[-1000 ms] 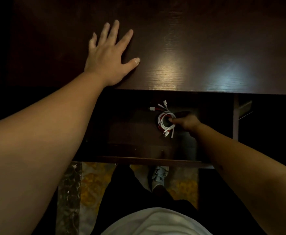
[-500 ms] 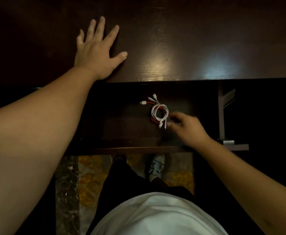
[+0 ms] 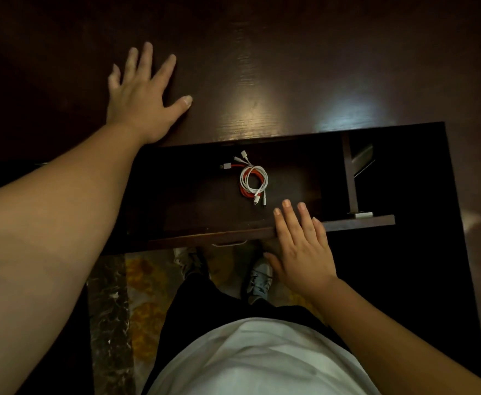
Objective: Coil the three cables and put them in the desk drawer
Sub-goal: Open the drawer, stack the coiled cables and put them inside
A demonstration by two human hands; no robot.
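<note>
A coiled bundle of white and red cables (image 3: 253, 181) lies on the floor of the open dark wooden drawer (image 3: 205, 236), with several plugs sticking out at its upper left and lower end. My right hand (image 3: 300, 246) is open, fingers spread, over the drawer's front edge just right of and below the bundle, holding nothing. My left hand (image 3: 142, 101) rests flat and open on the dark desk top (image 3: 290, 67), above the drawer's left end.
A metal handle (image 3: 229, 244) shows on the drawer's front. A drawer rail and side panel (image 3: 350, 178) stand at the right. Below are my shoes (image 3: 259, 277) on a patterned floor, and a marbled strip (image 3: 108, 309) at the left.
My right hand let go of the cable bundle and drew back from inside the drawer to its front edge. The bundle stays in the drawer. My left hand stays on the desk.
</note>
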